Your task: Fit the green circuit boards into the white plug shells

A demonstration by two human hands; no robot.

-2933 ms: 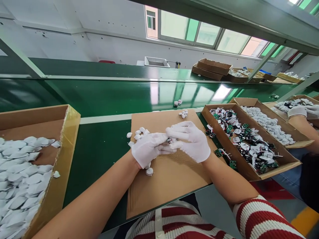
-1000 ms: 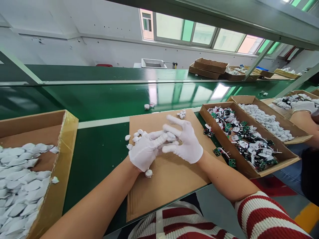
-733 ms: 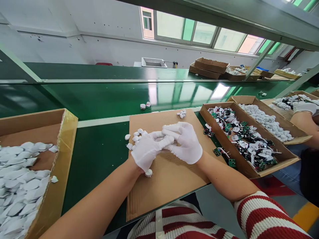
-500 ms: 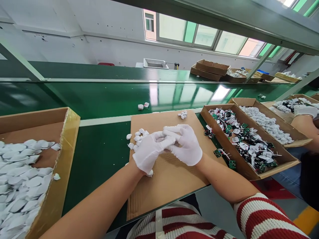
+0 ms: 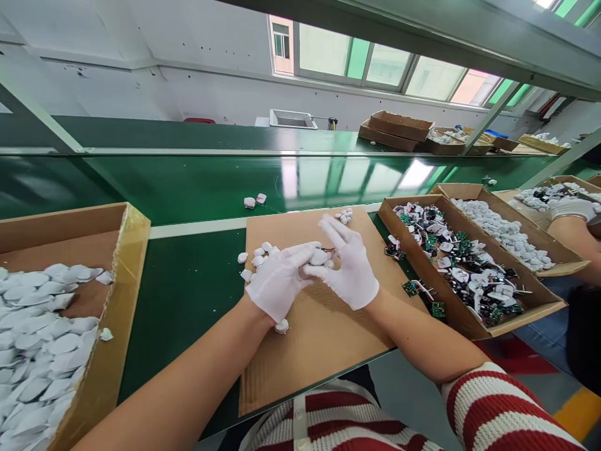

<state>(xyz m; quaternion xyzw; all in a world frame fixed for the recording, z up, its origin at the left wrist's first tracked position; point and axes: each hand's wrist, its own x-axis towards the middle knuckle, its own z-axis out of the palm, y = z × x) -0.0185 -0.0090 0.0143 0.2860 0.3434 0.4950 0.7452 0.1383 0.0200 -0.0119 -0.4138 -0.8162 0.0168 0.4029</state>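
Note:
Both hands wear white gloves and meet above a brown cardboard sheet [image 5: 323,351]. My left hand [image 5: 282,279] pinches a small white part [image 5: 319,257], from whose right side thin dark and reddish wires stick out. My right hand [image 5: 350,266] is opened beside it, fingers stretched up and away, the thumb lying near the part's lower side; whether the thumb touches it I cannot tell. Several rounded white pieces [image 5: 259,252] lie just behind my left hand, and a single white piece [image 5: 282,326] rests below its wrist. A small white cluster [image 5: 344,216] sits at the sheet's far edge.
At left stands a carton [image 5: 134,250] of flat white pieces. On the right, one carton [image 5: 526,324] holds wired green circuit boards, another [image 5: 570,266] white pieces. Loose boards [image 5: 437,309] lie by the sheet. Two white parts [image 5: 255,200] sit on the green belt [image 5: 197,188]. A co-worker's gloved hand [image 5: 570,210] shows far right.
My right hand has opened, its fingers lifting away from my left, so the white part and its wires now show. The two white parts on the belt have shifted left.

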